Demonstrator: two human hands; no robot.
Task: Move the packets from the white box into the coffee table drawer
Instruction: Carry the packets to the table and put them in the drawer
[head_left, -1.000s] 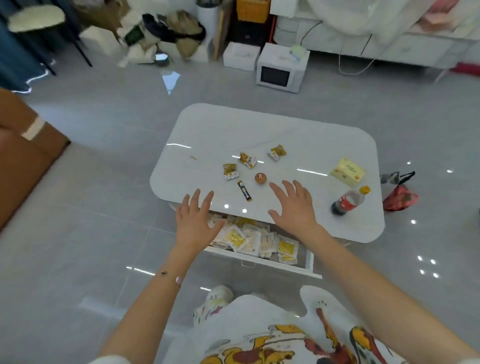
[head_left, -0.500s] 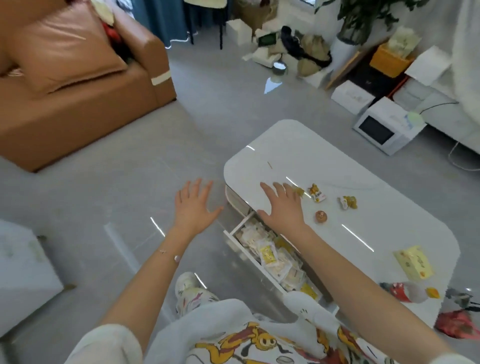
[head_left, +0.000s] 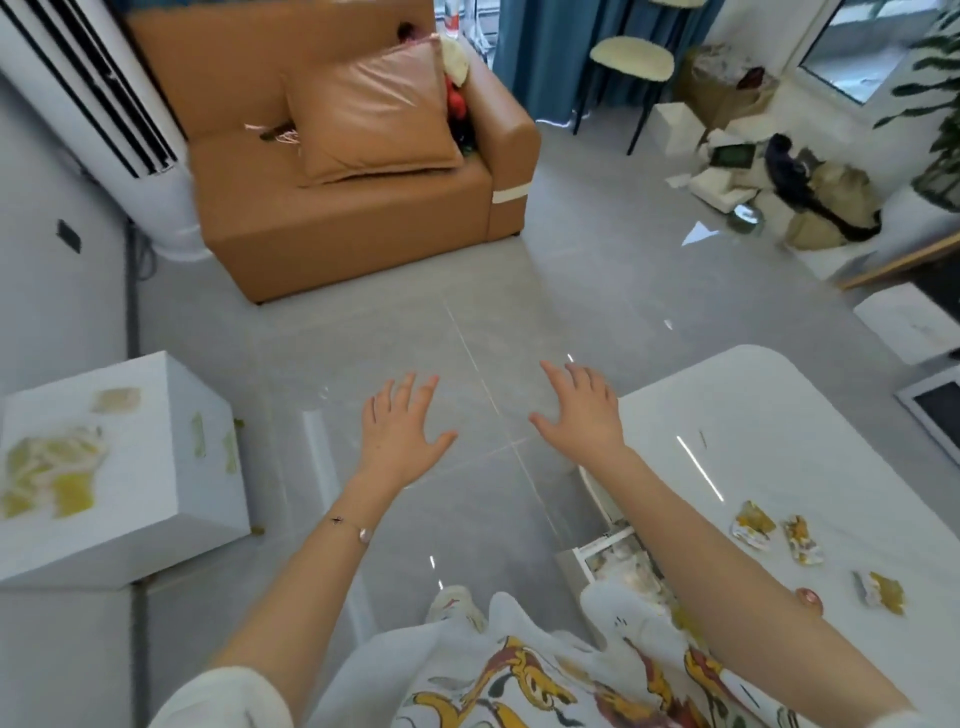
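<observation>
Two bare hands, left hand (head_left: 402, 439) and right hand (head_left: 582, 415), hover empty over grey floor tiles, fingers (head_left: 410, 387) spread. The translucent white box (head_left: 119, 467), seemingly holding yellow packets (head_left: 49, 470), sits well left; the open white drawer (head_left: 621, 558) lies under the right forearm, below the white surface (head_left: 779, 415).

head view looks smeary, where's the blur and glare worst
Head view: motion blur smears the white box at left and the packets in the drawer; streaks of light glare on the coffee table and the floor; both hands stay fairly sharp.
</observation>
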